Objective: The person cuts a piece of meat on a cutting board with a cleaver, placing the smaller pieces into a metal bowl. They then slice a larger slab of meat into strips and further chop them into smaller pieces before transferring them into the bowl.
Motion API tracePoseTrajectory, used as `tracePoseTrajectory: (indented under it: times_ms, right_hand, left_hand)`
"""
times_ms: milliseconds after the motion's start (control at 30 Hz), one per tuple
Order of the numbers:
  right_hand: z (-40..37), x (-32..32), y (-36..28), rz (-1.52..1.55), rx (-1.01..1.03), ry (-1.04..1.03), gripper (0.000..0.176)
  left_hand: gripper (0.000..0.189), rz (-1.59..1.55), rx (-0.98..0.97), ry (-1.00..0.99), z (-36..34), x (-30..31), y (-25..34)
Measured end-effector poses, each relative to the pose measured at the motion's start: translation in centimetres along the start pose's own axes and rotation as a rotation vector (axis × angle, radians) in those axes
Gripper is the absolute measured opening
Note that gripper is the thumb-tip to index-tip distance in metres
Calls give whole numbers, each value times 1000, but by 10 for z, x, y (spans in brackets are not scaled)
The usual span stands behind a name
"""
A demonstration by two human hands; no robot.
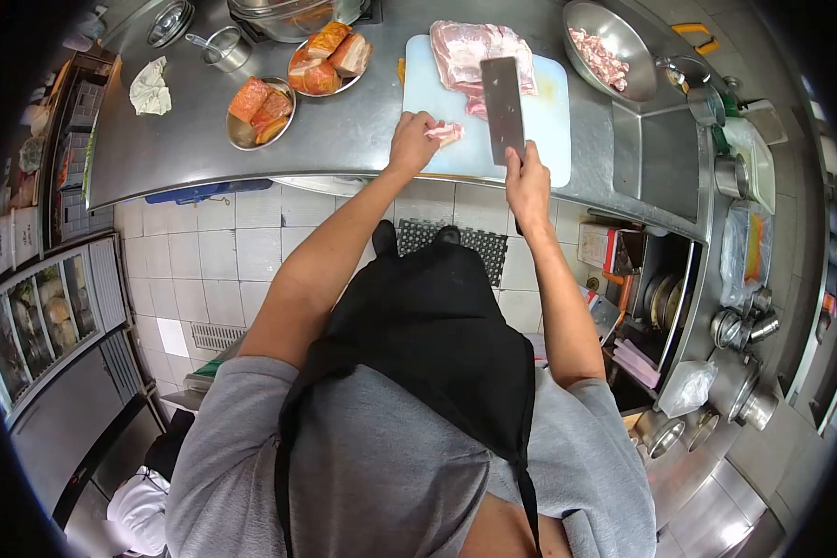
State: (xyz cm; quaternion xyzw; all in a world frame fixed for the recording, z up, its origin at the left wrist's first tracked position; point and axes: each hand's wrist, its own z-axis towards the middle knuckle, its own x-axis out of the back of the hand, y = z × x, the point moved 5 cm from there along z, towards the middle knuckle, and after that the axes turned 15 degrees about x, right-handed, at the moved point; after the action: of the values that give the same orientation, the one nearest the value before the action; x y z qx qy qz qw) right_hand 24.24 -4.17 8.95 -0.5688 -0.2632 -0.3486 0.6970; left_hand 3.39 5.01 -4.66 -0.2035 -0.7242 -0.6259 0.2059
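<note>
Pinching meat strip (448, 133) in left hand (412, 143), lying crosswise, just left of cleaver (505, 104); gripping cleaver handle in right hand (529, 189), blade pointing up-frame!

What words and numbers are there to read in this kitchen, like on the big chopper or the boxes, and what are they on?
There are none that I can read.
Big chopper: no writing that I can make out.
Cutting board: none that I can see.
White-and-red box below the counter: any print is too small and blurred.
</note>
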Motion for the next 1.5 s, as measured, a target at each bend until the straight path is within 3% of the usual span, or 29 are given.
tracePoseTrajectory:
  times_ms: [167,267,300,400,533,667,700,800,833,867,933,1133,1167,1300,1400,1500]
  right_hand:
    - [-23,-6,-20,17,-34,147,27]
    - [-52,-68,33,-121,-31,-346,29]
    - [-52,-75,53,-143,63,-252,32]
    - [-31,-45,46,76,-163,-335,30]
    - [-20,-11,31,149,-184,-181,32]
    - [-8,24,-23,117,-64,-11,27]
    - [-9,23,-33,140,-1,87,22]
    - [-25,-23,-27,17,-25,42,19]
    - [-30,-64,2,-105,-4,-259,18]
    - [-36,-92,23,-123,-54,-403,21]
    - [-25,-85,27,-59,-32,-378,25]
    - [-57,-54,69,44,24,-326,34]
    - [-63,-53,83,189,-198,-382,35]
    - [-44,-26,46,89,-86,-272,29]
    - [-21,3,-14,13,24,-138,25]
    - [-6,9,-52,55,101,60,22]
  left_hand:
    - [27,-18,49,27,2,-1,-5]
    - [26,36,36,32,1,-4,5]
    - [26,45,27,15,-2,-4,7]
    - [25,79,13,1,-7,-5,4]
    - [28,54,-1,37,-6,-2,4]
    - [35,-41,48,68,-11,8,3]
    - [36,-32,49,60,-12,8,2]
    - [38,-25,18,27,-10,7,6]
    - [38,-26,1,4,-13,4,10]
    - [35,52,-19,-18,-14,1,17]
    - [30,209,-56,-56,-16,-1,24]
    - [31,213,81,-55,-7,-3,23]
    - [34,227,72,-81,-6,-2,22]
    - [51,115,-124,-71,-14,7,13]
    - [62,177,67,-42,-20,27,12]
    - [55,233,125,-50,-19,34,16]
